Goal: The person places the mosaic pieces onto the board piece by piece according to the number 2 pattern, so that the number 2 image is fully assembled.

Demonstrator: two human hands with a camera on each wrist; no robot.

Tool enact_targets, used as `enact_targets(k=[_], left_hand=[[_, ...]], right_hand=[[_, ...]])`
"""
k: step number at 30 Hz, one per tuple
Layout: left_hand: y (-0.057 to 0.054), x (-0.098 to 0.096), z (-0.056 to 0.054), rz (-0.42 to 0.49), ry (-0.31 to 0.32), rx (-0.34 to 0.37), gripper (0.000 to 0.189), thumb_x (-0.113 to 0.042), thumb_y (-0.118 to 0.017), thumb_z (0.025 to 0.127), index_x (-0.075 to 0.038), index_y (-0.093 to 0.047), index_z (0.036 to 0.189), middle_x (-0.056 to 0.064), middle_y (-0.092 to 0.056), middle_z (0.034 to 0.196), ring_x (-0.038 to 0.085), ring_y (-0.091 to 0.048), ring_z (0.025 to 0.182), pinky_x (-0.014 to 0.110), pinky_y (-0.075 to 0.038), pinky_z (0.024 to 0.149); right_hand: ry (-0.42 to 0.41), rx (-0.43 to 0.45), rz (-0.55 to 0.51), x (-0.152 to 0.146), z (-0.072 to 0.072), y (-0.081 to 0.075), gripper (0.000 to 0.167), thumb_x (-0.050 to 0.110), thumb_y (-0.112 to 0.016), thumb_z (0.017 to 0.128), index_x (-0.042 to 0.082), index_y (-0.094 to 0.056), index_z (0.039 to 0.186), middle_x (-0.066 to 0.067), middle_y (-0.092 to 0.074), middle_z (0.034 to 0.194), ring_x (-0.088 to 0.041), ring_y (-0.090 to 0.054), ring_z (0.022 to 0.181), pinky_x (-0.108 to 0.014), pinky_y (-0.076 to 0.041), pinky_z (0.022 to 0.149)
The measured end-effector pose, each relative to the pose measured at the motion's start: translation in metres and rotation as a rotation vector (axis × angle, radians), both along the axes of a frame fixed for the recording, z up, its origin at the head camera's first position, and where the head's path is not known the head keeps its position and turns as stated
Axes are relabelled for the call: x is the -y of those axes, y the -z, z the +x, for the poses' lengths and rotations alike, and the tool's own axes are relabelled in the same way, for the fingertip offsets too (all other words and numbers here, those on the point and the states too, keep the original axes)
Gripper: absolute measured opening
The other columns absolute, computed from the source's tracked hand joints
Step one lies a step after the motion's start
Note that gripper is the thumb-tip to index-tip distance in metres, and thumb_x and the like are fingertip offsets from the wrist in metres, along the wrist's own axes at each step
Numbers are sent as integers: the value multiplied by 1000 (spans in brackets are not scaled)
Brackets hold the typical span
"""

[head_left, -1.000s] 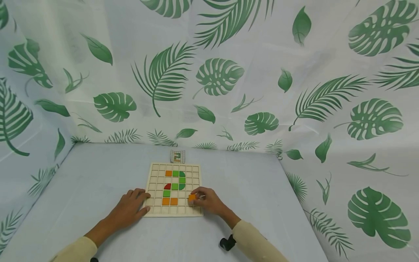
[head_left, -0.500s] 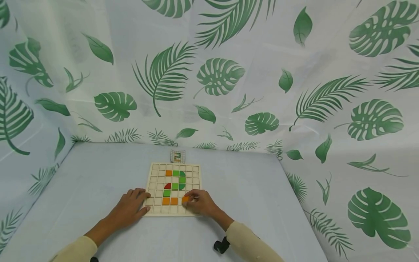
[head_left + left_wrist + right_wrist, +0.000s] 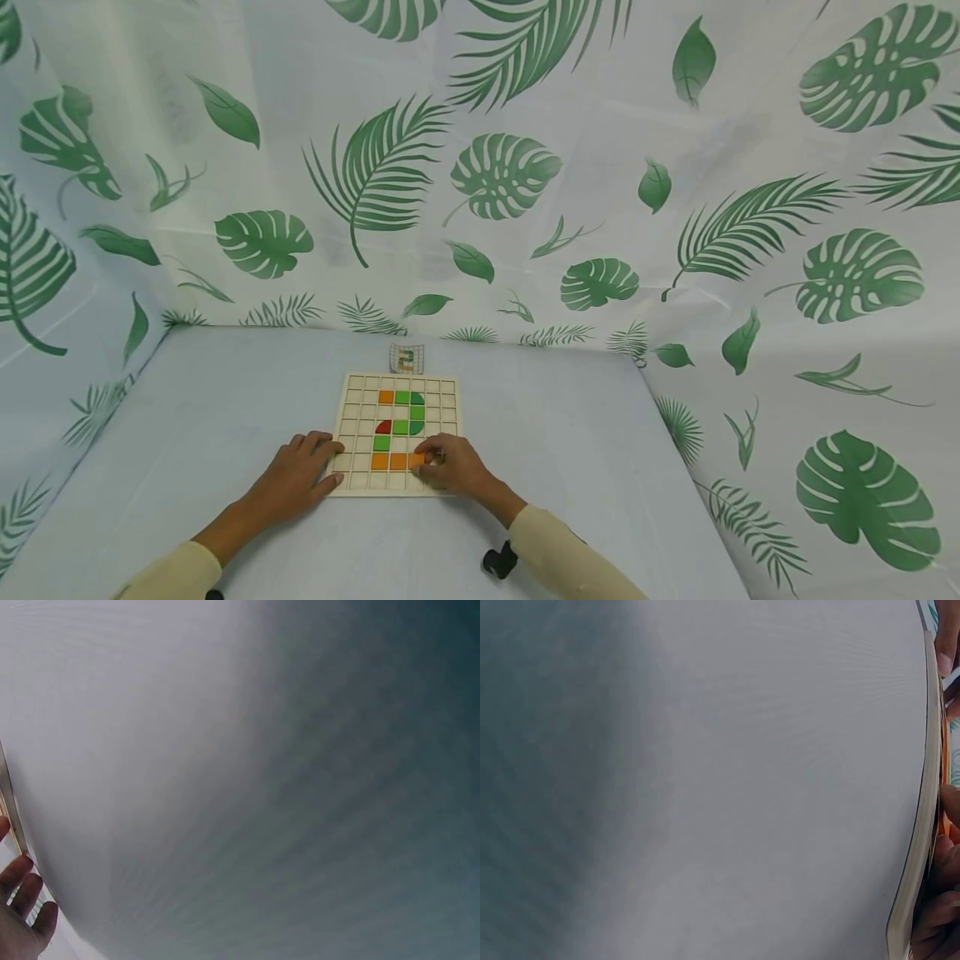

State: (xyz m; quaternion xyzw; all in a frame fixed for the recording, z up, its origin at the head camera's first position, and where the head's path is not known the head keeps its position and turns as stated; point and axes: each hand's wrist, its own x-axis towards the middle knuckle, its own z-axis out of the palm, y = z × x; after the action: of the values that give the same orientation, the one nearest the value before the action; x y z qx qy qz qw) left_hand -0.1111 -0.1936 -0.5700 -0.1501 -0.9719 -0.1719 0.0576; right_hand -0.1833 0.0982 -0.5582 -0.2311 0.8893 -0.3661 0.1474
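Note:
A pale wooden grid board [image 3: 360,481] lies on the table, with orange, green and red tiles set in its cells in the shape of a 2. My right hand [image 3: 456,467] pinches an orange square tile [image 3: 416,459] at the right end of the bottom orange row. That tile is partly covered by the fingers. At the board's left edge rests my left hand [image 3: 294,477], its fingers fairly straight and touching the rim. The left wrist view catches only a few left fingertips [image 3: 28,889] by the board's edge. In the right wrist view, curled right fingers [image 3: 946,862] sit behind the board's side.
Behind the board lies a small card [image 3: 407,359] printed with a gridded coloured 2. A black object [image 3: 498,561] is at the right sleeve. A leaf-patterned sheet [image 3: 510,250] hangs around the pale table [image 3: 600,450].
The right hand has moved left over the board with the orange tile, bringing it down to the end of the bottom orange row. My left hand has stayed in place.

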Motion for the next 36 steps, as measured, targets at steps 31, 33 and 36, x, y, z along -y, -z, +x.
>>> enact_targets(k=[31, 33, 36], left_hand=[[1, 2, -1, 6, -1, 23, 41, -37, -70, 94, -14, -62, 127, 13, -57, 129, 34, -55, 116, 54, -48, 92], [1, 2, -1, 6, -2, 26, 41, -37, -70, 93, -14, -62, 127, 13, -57, 129, 34, -55, 116, 54, -48, 91], [2, 2, -1, 6, -5, 28, 41, -37, -70, 94, -14, -62, 127, 13, -57, 129, 34, -55, 116, 54, -48, 91]], right_hand=[[-15, -16, 66, 4, -2, -2, 20, 25, -79, 88, 15, -74, 105, 10, -60, 84, -4, -53, 78, -20, -46, 70], [-28, -20, 74, 3, -3, -2, 21, 26, -79, 88, 15, -74, 106, 11, -60, 84, -4, -53, 79, -20, -46, 72], [-51, -47, 60, -1, -3, -3, 25, 25, -79, 88, 14, -73, 109, 11, -63, 85, -4, -55, 81, -21, -47, 75]])
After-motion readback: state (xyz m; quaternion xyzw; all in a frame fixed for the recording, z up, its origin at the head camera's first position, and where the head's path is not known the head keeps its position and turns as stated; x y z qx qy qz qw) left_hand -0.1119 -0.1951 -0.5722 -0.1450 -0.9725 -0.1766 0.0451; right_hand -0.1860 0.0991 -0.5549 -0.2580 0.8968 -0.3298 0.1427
